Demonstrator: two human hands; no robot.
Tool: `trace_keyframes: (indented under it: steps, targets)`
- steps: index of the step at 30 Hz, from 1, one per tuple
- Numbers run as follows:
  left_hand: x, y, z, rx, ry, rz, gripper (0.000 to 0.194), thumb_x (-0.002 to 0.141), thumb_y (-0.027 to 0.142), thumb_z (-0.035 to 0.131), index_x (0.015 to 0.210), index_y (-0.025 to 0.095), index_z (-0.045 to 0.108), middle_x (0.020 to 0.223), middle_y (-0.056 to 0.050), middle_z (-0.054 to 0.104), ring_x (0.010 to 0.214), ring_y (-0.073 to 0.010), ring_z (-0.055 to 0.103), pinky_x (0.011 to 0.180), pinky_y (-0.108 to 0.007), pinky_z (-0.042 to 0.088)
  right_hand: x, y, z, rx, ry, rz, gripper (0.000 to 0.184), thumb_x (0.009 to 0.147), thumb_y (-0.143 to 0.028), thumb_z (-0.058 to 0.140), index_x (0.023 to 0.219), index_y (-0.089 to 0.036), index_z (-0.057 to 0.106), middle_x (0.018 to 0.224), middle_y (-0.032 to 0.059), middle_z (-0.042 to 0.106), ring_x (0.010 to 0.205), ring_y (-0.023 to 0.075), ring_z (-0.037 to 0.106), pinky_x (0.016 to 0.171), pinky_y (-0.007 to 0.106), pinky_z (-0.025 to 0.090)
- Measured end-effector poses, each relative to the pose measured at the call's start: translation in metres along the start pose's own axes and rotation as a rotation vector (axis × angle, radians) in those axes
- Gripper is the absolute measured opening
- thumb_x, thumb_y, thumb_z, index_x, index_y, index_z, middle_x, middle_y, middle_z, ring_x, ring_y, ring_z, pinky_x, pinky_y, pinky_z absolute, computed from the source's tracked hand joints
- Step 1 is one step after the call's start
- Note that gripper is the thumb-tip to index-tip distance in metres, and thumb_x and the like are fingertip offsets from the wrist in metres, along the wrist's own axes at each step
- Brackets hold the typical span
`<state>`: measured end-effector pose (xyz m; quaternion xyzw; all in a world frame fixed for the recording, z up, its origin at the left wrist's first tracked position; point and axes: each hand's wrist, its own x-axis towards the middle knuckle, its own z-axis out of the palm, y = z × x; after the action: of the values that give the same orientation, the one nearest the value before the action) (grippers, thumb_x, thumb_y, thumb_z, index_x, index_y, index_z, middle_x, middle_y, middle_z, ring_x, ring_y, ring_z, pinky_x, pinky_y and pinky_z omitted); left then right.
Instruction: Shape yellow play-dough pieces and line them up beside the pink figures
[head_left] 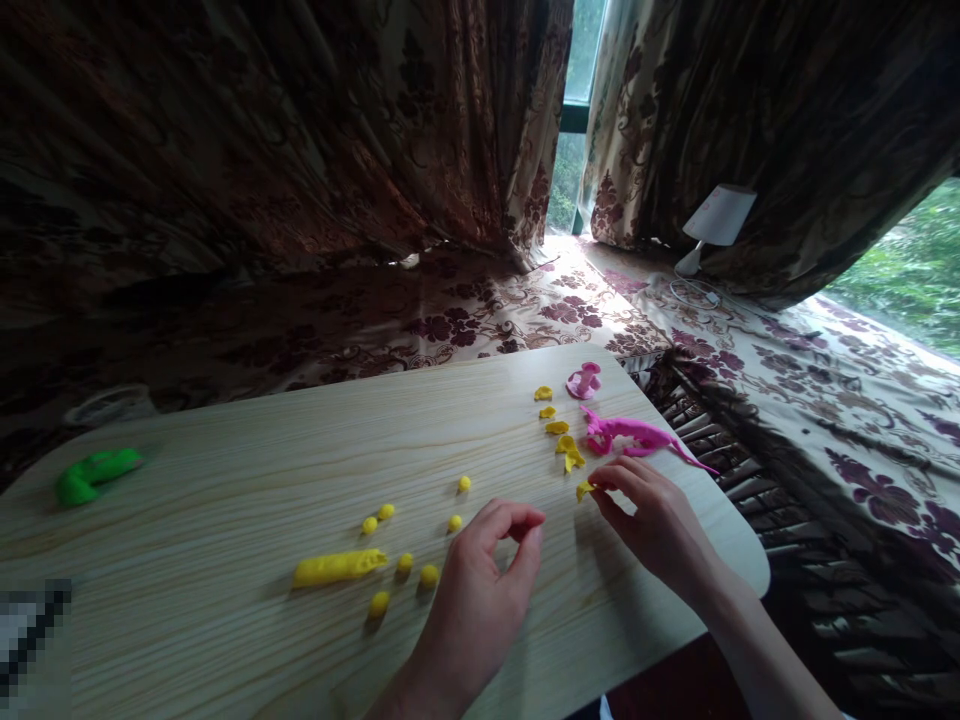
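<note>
In my right hand (649, 515), thumb and forefinger pinch a small yellow modelling clay piece (583, 491) just above the table's right side. My left hand (484, 580) is curled, its thumb and forefinger tips brought together, and I see nothing between them. Left of it lie several yellow clay balls (428, 576) and a thick yellow clay roll (337, 568) with a ragged right end. Beyond my right hand, several flattened yellow clay pieces (570, 452) form a loose row. A long, torn-looking pink clay piece (634, 434) lies beside them.
A pink clay spool-like shape (584, 380) stands near the far right corner of the wooden table (247, 470). Bent green clay (94, 476) lies at the far left. Behind are a cloth-covered ledge (480, 315), a white lamp (720, 215) and patterned curtains (360, 130).
</note>
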<state>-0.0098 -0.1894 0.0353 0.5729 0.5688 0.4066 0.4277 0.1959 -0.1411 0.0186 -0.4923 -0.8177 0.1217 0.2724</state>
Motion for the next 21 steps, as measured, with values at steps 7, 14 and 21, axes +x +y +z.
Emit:
trace_keyframes:
  steps: [7,14,21]
  targets:
    - [0.008,0.009,0.010,-0.437,-0.207,-0.243,0.020,0.084,0.029,0.058,0.095,0.015,0.067,0.083,-0.004,0.068,0.081,-0.0151,0.060,0.078,-0.027,0.047,-0.021,-0.042,-0.012,0.339,0.055,-0.051,0.019,0.083,-0.009,0.056,0.097,-0.022,0.058,0.088,0.0029,0.060,0.081,0.0154,0.056,0.069,0.027,0.047]
    - [-0.005,0.017,-0.006,-0.550,-0.214,-0.330,0.019,0.083,0.025,0.060,0.095,0.012,0.067,0.079,-0.004,0.066,0.075,-0.0123,0.056,0.077,-0.027,0.045,-0.022,-0.057,-0.008,0.345,0.035,-0.090,0.021,0.082,-0.009,0.057,0.099,-0.022,0.059,0.090,0.0032,0.060,0.082,0.0166,0.055,0.069,0.030,0.046]
    - [-0.016,0.019,-0.014,-0.522,-0.256,-0.289,0.022,0.084,0.023,0.059,0.100,0.011,0.068,0.076,-0.005,0.065,0.073,-0.0136,0.055,0.074,-0.029,0.044,-0.025,-0.073,-0.019,0.277,0.006,-0.180,0.027,0.083,-0.008,0.058,0.106,-0.023,0.060,0.092,0.0043,0.061,0.080,0.0165,0.053,0.067,0.031,0.044]
